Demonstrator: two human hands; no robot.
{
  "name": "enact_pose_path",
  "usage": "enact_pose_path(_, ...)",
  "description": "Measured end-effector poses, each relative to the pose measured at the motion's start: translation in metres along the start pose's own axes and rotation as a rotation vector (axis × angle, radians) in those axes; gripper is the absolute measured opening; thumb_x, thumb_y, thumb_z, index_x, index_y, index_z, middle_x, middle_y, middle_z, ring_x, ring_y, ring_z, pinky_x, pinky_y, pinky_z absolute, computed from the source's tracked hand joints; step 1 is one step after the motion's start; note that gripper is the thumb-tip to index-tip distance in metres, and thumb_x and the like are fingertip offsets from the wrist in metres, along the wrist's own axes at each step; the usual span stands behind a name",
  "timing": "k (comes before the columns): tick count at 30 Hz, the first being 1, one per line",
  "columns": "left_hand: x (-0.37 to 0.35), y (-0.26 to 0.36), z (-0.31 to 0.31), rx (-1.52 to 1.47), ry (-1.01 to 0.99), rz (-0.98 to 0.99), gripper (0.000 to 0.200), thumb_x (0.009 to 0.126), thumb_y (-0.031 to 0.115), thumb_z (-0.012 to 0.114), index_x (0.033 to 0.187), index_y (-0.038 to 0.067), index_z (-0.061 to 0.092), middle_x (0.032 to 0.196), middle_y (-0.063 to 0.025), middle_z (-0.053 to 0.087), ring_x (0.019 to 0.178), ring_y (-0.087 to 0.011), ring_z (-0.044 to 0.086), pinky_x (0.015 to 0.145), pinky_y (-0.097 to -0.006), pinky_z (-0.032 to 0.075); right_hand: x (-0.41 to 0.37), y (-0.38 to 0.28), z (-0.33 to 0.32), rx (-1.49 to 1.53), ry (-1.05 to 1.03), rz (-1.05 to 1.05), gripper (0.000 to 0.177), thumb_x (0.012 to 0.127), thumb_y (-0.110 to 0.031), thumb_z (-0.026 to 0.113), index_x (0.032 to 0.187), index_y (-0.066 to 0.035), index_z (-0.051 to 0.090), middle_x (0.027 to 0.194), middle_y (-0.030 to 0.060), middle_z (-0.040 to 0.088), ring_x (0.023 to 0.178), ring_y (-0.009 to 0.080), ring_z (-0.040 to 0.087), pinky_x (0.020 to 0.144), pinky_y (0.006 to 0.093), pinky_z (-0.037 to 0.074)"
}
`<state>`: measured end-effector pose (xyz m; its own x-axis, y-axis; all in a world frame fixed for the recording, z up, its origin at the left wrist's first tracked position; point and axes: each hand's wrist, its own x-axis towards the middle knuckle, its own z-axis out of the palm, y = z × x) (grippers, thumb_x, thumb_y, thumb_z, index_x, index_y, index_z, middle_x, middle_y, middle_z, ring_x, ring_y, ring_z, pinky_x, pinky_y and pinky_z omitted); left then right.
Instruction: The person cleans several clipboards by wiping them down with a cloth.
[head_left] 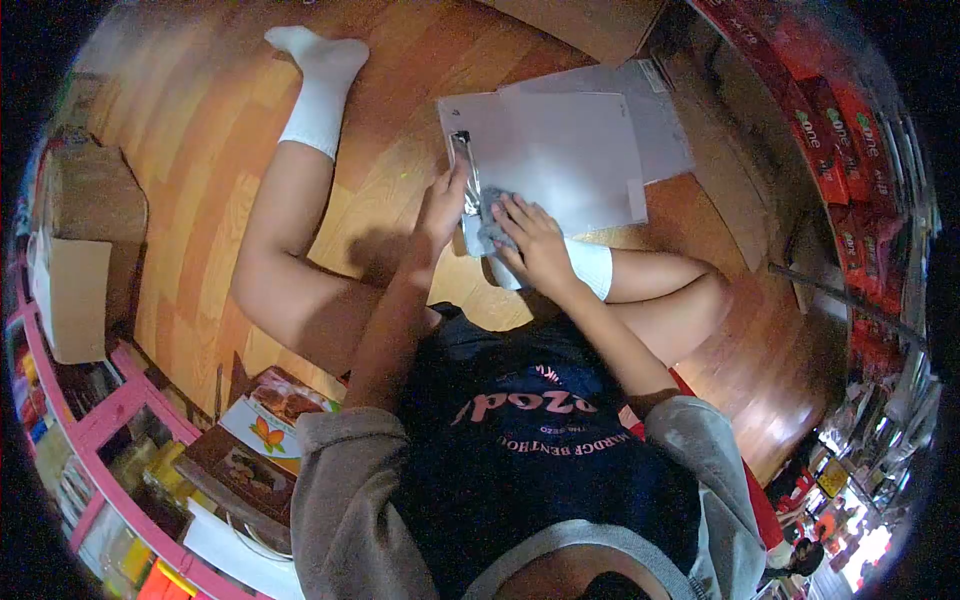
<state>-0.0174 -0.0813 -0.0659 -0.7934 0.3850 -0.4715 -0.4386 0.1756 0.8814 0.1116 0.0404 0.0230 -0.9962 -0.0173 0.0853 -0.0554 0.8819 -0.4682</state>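
Note:
A flat pale board or folder (560,150) with a metal clip (466,175) along its left side lies in front of me, near my folded leg. My left hand (445,205) grips its left edge beside the clip, thumb up along the metal. My right hand (535,235) presses a crumpled grey cloth (492,225) onto the board's lower left part, just right of the clip. Its fingers are bent over the cloth. Another greyish flat sheet (665,130) lies partly under the board at the right.
Cardboard (725,165) stands at the right, beside shelves of red packets (860,150). An open cardboard box (85,290) is at the left. A pink rack (105,405) and a brown box (240,475) are at the lower left. My legs rest on the wooden floor (195,170).

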Motion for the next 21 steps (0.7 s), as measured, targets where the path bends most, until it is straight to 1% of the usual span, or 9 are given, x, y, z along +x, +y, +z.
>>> enact_pose_path(4, -0.006, 0.011, 0.0, 0.055, 0.017, -0.014, 0.066, 0.086, 0.054, 0.027, 0.107, -0.004, 0.052, 0.098, -0.0189, 0.057, 0.094, -0.0206, 0.052, 0.082, -0.03, 0.038, 0.001, 0.003, -0.004, 0.026, -0.053, -0.111, 0.051, 0.078, -0.023, 0.053, 0.123, -0.005, 0.039, 0.129, 0.0159, 0.035, 0.119, 0.0307, 0.034, 0.098, 0.0414, 0.028)
enact_pose_path(7, -0.011, 0.022, 0.003, -0.065, -0.027, 0.014, 0.064, 0.086, 0.053, 0.03, 0.104, -0.005, 0.053, 0.095, -0.0149, 0.058, 0.089, -0.0188, 0.053, 0.08, -0.0287, 0.039, 0.007, 0.005, -0.003, 0.007, -0.067, -0.11, 0.05, 0.08, -0.024, 0.051, 0.124, -0.003, 0.037, 0.129, 0.0175, 0.034, 0.12, 0.0314, 0.032, 0.099, 0.0416, 0.026)
enact_pose_path(9, -0.015, 0.031, 0.005, -0.169, -0.085, -0.04, 0.062, 0.087, 0.051, 0.032, 0.102, -0.006, 0.053, 0.091, -0.0108, 0.058, 0.084, -0.0161, 0.052, 0.077, -0.0275, 0.04, 0.014, 0.005, 0.0, -0.003, -0.07, -0.089, 0.05, 0.081, -0.024, 0.05, 0.124, -0.001, 0.037, 0.129, 0.0183, 0.034, 0.12, 0.0318, 0.031, 0.099, 0.0418, 0.025)
enact_pose_path(11, -0.022, 0.04, 0.008, -0.149, -0.054, 0.005, 0.06, 0.087, 0.05, 0.034, 0.1, -0.006, 0.054, 0.089, -0.009, 0.058, 0.082, -0.0147, 0.052, 0.075, -0.027, 0.04, 0.023, 0.007, 0.003, -0.007, -0.023, 0.027, 0.05, 0.083, -0.026, 0.047, 0.123, 0.001, 0.036, 0.129, 0.02, 0.033, 0.121, 0.0331, 0.03, 0.1, 0.0424, 0.023)
enact_pose_path(13, -0.021, 0.037, 0.008, -0.128, -0.027, 0.047, 0.059, 0.087, 0.048, 0.035, 0.099, -0.006, 0.054, 0.086, -0.0072, 0.058, 0.079, -0.0132, 0.051, 0.073, -0.0266, 0.04, 0.032, 0.014, 0.007, -0.017, 0.0, 0.056, 0.049, 0.083, -0.026, 0.045, 0.123, 0.002, 0.036, 0.129, 0.0209, 0.033, 0.121, 0.0337, 0.03, 0.1, 0.0426, 0.023)
enact_pose_path(16, -0.008, 0.016, 0.005, -0.084, -0.026, 0.034, 0.059, 0.086, 0.05, 0.035, 0.096, -0.005, 0.055, 0.082, -0.0097, 0.059, 0.076, -0.016, 0.052, 0.071, -0.0284, 0.041, 0.044, 0.031, 0.007, -0.061, 0.029, 0.132, 0.049, 0.084, -0.027, 0.044, 0.122, 0.002, 0.036, 0.128, 0.022, 0.033, 0.12, 0.0346, 0.03, 0.099, 0.0428, 0.024)
enact_pose_path(18, 0.004, 0.0, 0.001, 0.087, 0.004, 0.031, 0.059, 0.086, 0.051, 0.035, 0.092, -0.004, 0.056, 0.077, -0.013, 0.059, 0.074, -0.0203, 0.054, 0.07, -0.0311, 0.042, 0.047, 0.049, 0.009, -0.125, 0.069, 0.225, 0.049, 0.084, -0.028, 0.043, 0.122, 0.002, 0.037, 0.129, 0.021, 0.033, 0.119, 0.0354, 0.031, 0.098, 0.0435, 0.025)
enact_pose_path(19, 0.002, 0.005, 0.001, 0.085, 0.004, 0.033, 0.059, 0.086, 0.051, 0.035, 0.092, -0.004, 0.056, 0.077, -0.013, 0.059, 0.074, -0.0203, 0.054, 0.07, -0.0311, 0.042, 0.046, 0.062, 0.009, -0.127, 0.07, 0.224, 0.049, 0.084, -0.028, 0.043, 0.122, 0.002, 0.037, 0.129, 0.021, 0.033, 0.119, 0.0354, 0.031, 0.098, 0.0435, 0.025)
enact_pose_path(21, -0.003, 0.012, 0.0, 0.207, -0.012, 0.018, 0.061, 0.085, 0.052, 0.033, 0.093, -0.003, 0.056, 0.079, -0.0176, 0.059, 0.078, -0.0257, 0.056, 0.071, -0.0332, 0.042, 0.04, 0.089, 0.006, -0.116, 0.19, 0.393, 0.049, 0.084, -0.029, 0.043, 0.123, 0.001, 0.036, 0.129, 0.019, 0.034, 0.119, 0.0357, 0.031, 0.098, 0.0438, 0.025)
